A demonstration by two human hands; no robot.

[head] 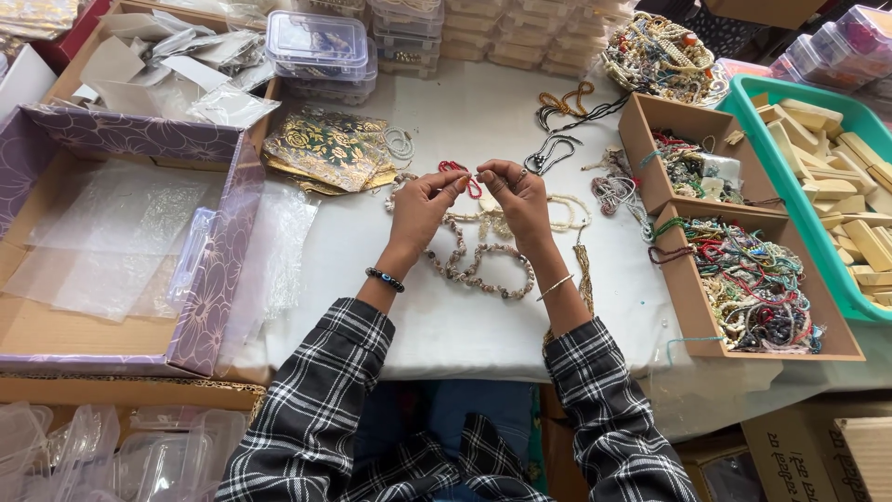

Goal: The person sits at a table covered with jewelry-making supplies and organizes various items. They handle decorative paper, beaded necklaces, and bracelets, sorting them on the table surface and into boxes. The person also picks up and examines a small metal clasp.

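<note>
Both hands, left hand (423, 200) and right hand (516, 191), pinch a red bead string (455, 170) above the counter (465, 316). It looks light and limp. It is best gripped at its ends.

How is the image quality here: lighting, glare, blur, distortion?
Head view: even, soft light with faint shadows on the white table; mild glare on the clear plastic sheets; both hands, left hand and right hand, and the red bead string are sharp; wide-angle bending shows at the edges.

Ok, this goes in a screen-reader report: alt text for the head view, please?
Two hands, left hand and right hand, pinch a small red beaded bracelet above a white table. Shell bracelets lie beneath; cardboard trays of bracelets sit at the right.
</note>
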